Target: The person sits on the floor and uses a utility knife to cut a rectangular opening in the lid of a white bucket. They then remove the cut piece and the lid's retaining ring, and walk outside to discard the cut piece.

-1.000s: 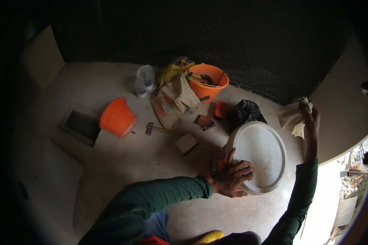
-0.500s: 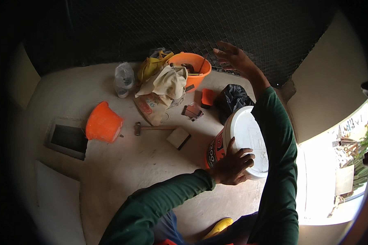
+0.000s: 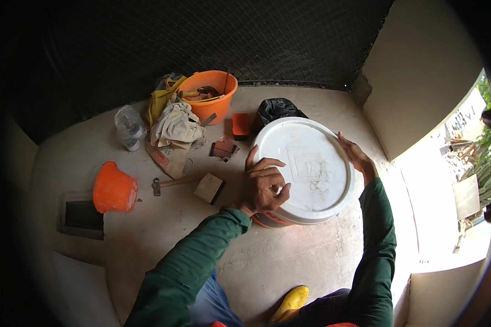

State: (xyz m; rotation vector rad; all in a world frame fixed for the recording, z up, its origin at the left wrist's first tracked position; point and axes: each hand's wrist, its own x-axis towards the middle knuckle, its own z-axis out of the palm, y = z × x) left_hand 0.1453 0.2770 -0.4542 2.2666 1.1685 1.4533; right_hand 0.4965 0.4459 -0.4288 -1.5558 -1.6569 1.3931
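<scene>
Touching one lidded bucket (image 3: pixel 313 174) | left hand (image 3: pixel 264 188) loosely curled | right hand (image 3: pixel 357 158) unclenched | two orange tubs (image 3: pixel 115 189)

Dark green long fabric sleeves, left (image 3: pixel 183 267) and right (image 3: pixel 377 240), creased, left cuff bunched. Bare left hand (image 3: pixel 264 188), bare right hand (image 3: pixel 355 155). Blue cloth trousers (image 3: pixel 215 302), smooth yellow boot (image 3: pixel 292 301), red-orange fabric scraps (image 3: pixel 342 325) showing at lower edge.

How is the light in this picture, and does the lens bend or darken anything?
Head view: glare whitens the ground at right; the mesh at top is dark; the lid looks bright; the right wall shows a bent edge; the corners go black.
</scene>
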